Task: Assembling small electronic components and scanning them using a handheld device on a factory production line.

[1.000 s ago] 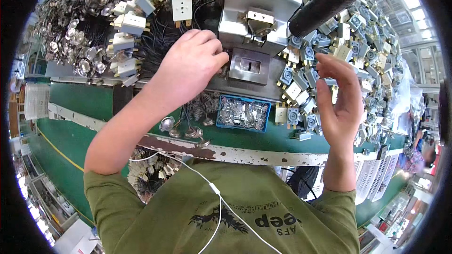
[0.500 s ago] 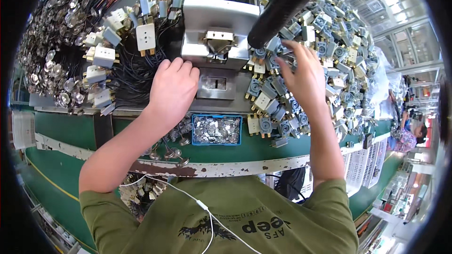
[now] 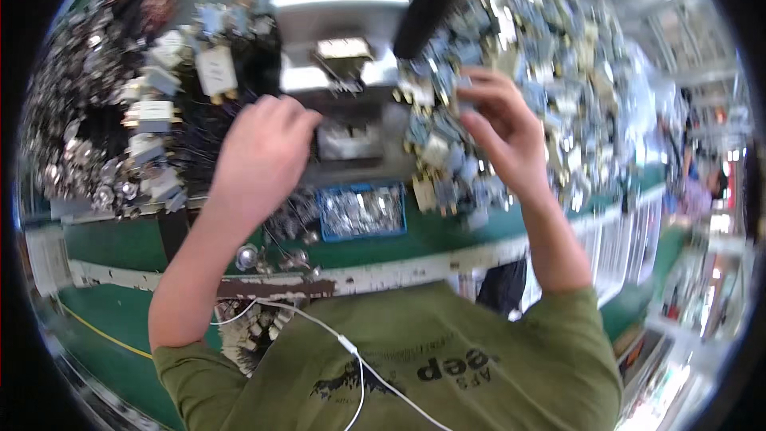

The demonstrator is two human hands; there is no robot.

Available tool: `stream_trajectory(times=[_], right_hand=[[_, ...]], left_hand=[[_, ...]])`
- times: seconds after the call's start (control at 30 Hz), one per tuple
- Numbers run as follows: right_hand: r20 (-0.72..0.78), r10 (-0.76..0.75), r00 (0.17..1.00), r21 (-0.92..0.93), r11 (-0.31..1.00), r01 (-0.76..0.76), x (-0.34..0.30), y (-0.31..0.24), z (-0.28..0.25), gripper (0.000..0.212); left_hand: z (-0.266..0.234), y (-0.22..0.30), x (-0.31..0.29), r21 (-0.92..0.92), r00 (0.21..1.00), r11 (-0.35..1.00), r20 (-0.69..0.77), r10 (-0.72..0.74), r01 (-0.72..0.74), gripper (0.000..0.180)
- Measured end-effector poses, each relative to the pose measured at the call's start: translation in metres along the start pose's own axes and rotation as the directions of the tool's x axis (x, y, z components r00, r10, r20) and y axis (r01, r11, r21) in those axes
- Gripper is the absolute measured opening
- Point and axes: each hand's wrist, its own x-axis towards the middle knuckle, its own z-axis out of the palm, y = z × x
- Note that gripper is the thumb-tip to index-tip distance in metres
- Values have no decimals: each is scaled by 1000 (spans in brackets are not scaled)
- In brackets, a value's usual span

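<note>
At the upper left of the frame, a heap of round metal discs (image 3: 76,152) lies beside a column of white-and-grey socket housings (image 3: 152,112), with one white housing (image 3: 215,72) among black wires (image 3: 191,140) to its right. These housings look like rigid, light plastic: take them by the flat sides, clear of the brass-coloured prongs, since the wires would flex and snag. Your left grip (image 3: 267,148) is left of centre, back of the hand up and fingers bent under, so you cannot tell whether it holds anything. Just right, at upper centre, are the silver-grey bench machine (image 3: 299,32) and a recessed metal block (image 3: 351,144), probably heavy and slick; below, a blue tray (image 3: 367,235) of small metal clips sits on the green worktop (image 3: 359,251). Your olive shirt (image 3: 383,311), lower centre, carries dark lettering and a graphic; blur hides any labels on parts. Your right grip (image 3: 463,105) curls over the left edge of the large housing heap (image 3: 570,96) at upper right; whether it pinches a piece is unclear.
</note>
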Motion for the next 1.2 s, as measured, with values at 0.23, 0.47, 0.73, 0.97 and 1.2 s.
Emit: stream_trajectory(times=[0.23, 0.47, 0.73, 0.97, 1.2], right_hand=[[402, 185, 897, 92, 966, -241, -34, -45, -34, 35], [612, 771, 173, -381, 480, -790, -173, 4, -41, 26], [358, 933, 47, -887, 355, -294, -312, 48, -13, 51], [454, 613, 647, -580, 754, -307, -322, 65, -10, 34], [729, 619, 293, -596, 784, -173, -355, 52, -20, 25]], left_hand=[[-9, -4, -13, -145, 992, 984, 83, -96, 107, 19], [7, 0, -12, -197, 986, 973, 139, -92, 118, 19], [-3, -2, -21, -158, 976, 980, 201, -89, 121, 23], [-4, 2, -19, -165, 965, 972, 231, -126, 166, 23], [-6, 1, -22, -151, 958, 973, 252, -134, 176, 22]])
